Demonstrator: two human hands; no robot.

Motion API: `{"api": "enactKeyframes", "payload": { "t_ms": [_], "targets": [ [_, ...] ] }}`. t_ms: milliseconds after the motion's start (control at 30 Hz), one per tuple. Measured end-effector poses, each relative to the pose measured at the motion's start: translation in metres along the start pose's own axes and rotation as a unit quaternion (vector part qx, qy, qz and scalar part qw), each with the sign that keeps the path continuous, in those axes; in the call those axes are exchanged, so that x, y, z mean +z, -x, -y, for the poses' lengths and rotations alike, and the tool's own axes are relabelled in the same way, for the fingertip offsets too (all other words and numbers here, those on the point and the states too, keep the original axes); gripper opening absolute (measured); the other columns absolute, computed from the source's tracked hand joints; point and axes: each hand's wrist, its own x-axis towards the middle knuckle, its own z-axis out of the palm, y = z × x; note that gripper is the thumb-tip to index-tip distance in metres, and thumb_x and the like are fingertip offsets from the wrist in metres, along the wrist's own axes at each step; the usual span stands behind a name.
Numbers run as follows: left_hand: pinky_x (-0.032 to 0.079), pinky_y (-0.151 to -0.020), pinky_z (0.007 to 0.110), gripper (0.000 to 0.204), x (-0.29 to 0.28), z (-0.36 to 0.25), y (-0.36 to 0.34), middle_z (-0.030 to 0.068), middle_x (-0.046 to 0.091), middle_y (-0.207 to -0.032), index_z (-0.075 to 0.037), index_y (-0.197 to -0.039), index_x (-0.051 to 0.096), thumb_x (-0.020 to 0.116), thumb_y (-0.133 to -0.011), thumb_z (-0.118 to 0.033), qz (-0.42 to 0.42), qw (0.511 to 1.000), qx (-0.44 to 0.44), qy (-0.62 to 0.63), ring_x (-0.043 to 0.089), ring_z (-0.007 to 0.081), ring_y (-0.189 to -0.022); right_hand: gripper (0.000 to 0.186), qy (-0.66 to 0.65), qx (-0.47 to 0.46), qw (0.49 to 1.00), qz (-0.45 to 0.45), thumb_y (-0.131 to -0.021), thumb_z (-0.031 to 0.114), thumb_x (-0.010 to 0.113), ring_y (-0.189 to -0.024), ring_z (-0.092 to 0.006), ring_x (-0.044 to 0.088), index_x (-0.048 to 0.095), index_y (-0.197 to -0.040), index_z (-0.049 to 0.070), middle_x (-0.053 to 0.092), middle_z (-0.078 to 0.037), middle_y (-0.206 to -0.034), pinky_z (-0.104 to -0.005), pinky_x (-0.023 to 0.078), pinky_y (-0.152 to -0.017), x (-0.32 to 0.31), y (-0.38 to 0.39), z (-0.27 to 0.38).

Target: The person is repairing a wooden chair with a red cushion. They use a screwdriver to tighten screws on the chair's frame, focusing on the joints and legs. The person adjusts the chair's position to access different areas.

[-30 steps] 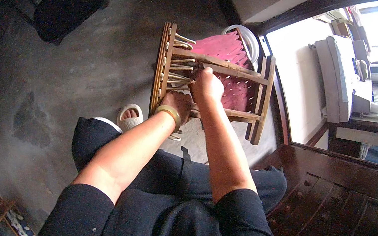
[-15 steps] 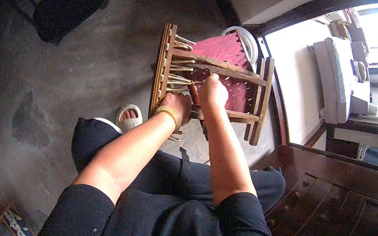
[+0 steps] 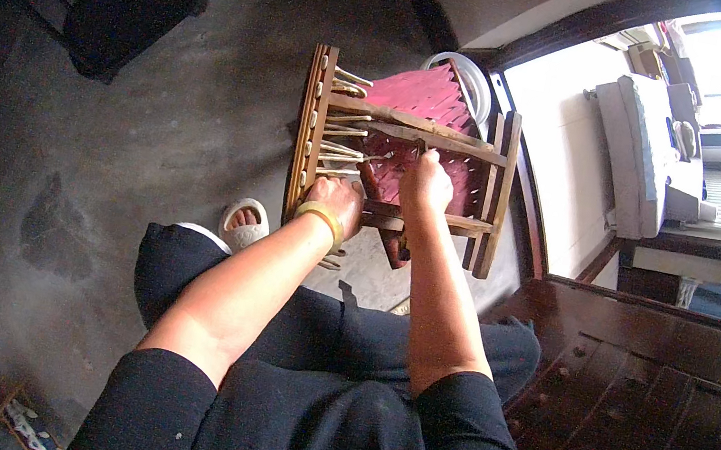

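A wooden frame (image 3: 417, 122) with slats and rails stands on its side in front of me, perhaps a small chair or stool. Pale cords (image 3: 344, 154) run from its left rail to a pink sheet (image 3: 417, 93) with slits along its edges. My left hand (image 3: 336, 200), a yellow bangle at its wrist, is closed at the lower left of the frame among the cords; its fingertips are hidden. Over the pink sheet my right hand (image 3: 427, 184) is closed, with a small dark bit showing by its fingers. What either hand grips cannot be made out.
A white round tub (image 3: 468, 80) stands behind the frame. My foot in a white slipper (image 3: 245, 222) is on the concrete floor (image 3: 135, 137). Dark wooden panelling (image 3: 638, 399) lies at right, below a doorway. A black draped thing (image 3: 131, 21) is at far left.
My right hand has moved right across the pink sheet, away from the cords. My left hand stays at the same place on the frame.
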Motion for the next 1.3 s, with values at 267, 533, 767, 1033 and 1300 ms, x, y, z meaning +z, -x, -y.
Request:
{"api": "enactKeyframes", "payload": {
  "t_ms": [267,533,767,1033,1300],
  "targets": [
    [0.05,-0.073,0.034,0.024,0.018,0.0,-0.016,0.0107,0.065,-0.099,-0.01,-0.095,0.065,0.054,-0.078,-0.024,0.039,0.998,0.039,-0.009,0.063,0.0228,-0.09,0.018,0.044,-0.112,0.992,0.035,-0.082,0.014,0.048,-0.074,-0.0364,0.064,0.05,-0.093,0.0,0.063,-0.023,-0.076,-0.0439,0.051,-0.067,0.02,0.006,0.037],
    [0.049,-0.074,0.036,0.028,0.003,-0.005,-0.01,0.0119,0.065,-0.094,-0.007,-0.091,0.065,0.059,-0.075,-0.029,0.063,0.998,0.002,-0.005,0.062,0.0234,-0.089,0.018,0.02,-0.033,0.999,-0.003,-0.084,0.014,0.044,-0.076,-0.0368,0.064,0.05,-0.092,-0.001,0.063,-0.023,-0.076,-0.0437,0.051,-0.068,0.002,0.004,0.003],
    [0.049,-0.073,0.036,0.024,-0.002,-0.001,-0.003,0.0148,0.063,-0.096,-0.005,-0.094,0.064,0.056,-0.076,-0.019,0.039,0.999,-0.017,0.02,0.061,0.0267,-0.09,0.018,0.051,-0.044,0.998,-0.002,-0.083,0.017,0.05,-0.071,-0.0342,0.065,0.049,-0.09,0.0,0.064,-0.021,-0.073,-0.0419,0.052,-0.062,0.009,-0.001,0.007],
    [0.049,-0.075,0.037,0.029,0.0,-0.003,-0.007,0.0145,0.061,-0.093,-0.002,-0.097,0.058,0.058,-0.072,-0.016,0.045,0.999,0.009,0.028,0.059,0.0272,-0.092,0.017,0.042,-0.038,0.998,-0.025,-0.083,0.016,0.047,-0.074,-0.0356,0.064,0.049,-0.091,0.001,0.063,-0.023,-0.074,-0.0432,0.051,-0.067,0.005,0.004,-0.003],
    [0.048,-0.073,0.037,0.029,0.018,0.001,-0.005,0.0136,0.061,-0.094,-0.001,-0.102,0.056,0.05,-0.078,-0.016,-0.011,1.0,0.012,-0.025,0.06,0.0271,-0.09,0.017,0.119,-0.016,0.99,-0.068,-0.084,0.02,0.05,-0.063,-0.0241,0.066,0.048,-0.088,0.004,0.065,-0.013,-0.07,-0.0342,0.053,-0.053,0.004,-0.016,-0.027]
  ]
}}
